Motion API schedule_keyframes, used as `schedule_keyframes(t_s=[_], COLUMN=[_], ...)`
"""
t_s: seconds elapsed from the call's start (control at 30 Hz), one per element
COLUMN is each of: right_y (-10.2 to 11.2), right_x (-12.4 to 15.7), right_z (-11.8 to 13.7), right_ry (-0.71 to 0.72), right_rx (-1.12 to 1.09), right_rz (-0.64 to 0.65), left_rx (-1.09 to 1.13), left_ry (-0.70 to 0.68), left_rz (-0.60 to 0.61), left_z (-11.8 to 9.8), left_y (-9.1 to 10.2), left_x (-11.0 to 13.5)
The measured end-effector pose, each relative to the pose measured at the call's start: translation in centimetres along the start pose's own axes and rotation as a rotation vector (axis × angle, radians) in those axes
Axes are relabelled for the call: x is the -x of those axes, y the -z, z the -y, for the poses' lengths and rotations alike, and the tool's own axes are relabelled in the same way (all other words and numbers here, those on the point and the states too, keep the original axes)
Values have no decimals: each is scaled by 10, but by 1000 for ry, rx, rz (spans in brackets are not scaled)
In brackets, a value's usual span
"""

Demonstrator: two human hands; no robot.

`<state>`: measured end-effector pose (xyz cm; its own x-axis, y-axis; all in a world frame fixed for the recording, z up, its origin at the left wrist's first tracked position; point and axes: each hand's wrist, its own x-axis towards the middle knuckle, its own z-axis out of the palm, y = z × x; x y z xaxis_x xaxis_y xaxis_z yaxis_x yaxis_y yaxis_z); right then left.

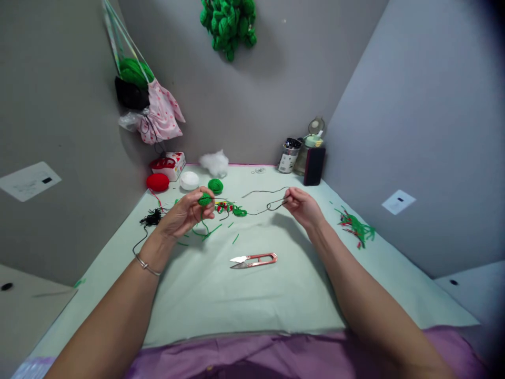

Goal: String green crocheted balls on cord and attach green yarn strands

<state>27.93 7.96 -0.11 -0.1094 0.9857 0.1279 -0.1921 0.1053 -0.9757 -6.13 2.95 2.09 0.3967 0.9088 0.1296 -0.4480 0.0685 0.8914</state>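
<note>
Between the thumb and fingers of my left hand (183, 215) is a small green crocheted piece (204, 199), with a green yarn tail hanging below it. A thin black thread (257, 213) runs from the piece across to my right hand (303, 207), whose fingers are pinched on it. The thread makes a small loop beside the right fingertips, and a loose end trails to the left. Whether a needle is also in the right fingers I cannot make out. Orange-handled thread snips (256, 260) lie on the table nearer to me, blades pointing left.
Behind the hands are a green yarn ball (215, 186), a white ball (190, 181), a red ball (158, 182) and white stuffing (215, 163). Black yarn (152, 217) lies left, green scraps (357, 227) right. A phone (314, 166) stands near a pen holder (288, 158).
</note>
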Motion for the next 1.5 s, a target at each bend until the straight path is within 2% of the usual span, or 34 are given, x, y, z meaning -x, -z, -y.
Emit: schedule_keyframes(t_s=[0.07,0.17,0.27,0.43,0.63,0.7,0.83,1.0,1.17,1.23,1.3,1.37,1.43,1.5], right_y=[8,11,9,16,35,41,50,55,69,74,72,59,35,4], right_x=[-3,-4,-4,-6,-12,-13,-15,-15,-10,-10,-10,-11,-7,3], right_z=[-1,-2,-3,1,14,17,19,17,25,29,32,33,32,32], right_ry=[-33,-74,-11,69,160,191,252,310,369,375,359,323,283,262], right_rx=[78,345,460,307,45,-96,-277,-316,-330,-331,-331,-312,-249,-141], right_rz=[-14,10,-17,-160,-412,-516,-663,-758,-839,-850,-833,-760,-603,-382], left_rx=[2,-6,-47,-255,-624,-722,-754,-805,-908,-884,-742,-497,-328,-216], left_ry=[-19,9,61,54,-132,-200,-252,-292,-356,-363,-336,-240,-98,-36], left_rz=[-18,-30,-46,-123,-446,-510,-565,-573,-682,-717,-697,-578,-373,-223], left_z=[-1,-1,1,8,15,13,9,9,1,-2,-1,2,6,11], left_y=[2,1,-1,2,24,35,46,40,43,43,37,24,7,-10], left_x=[0,-1,-2,-6,-13,-14,-15,-13,-11,-10,-10,-10,-9,-8])
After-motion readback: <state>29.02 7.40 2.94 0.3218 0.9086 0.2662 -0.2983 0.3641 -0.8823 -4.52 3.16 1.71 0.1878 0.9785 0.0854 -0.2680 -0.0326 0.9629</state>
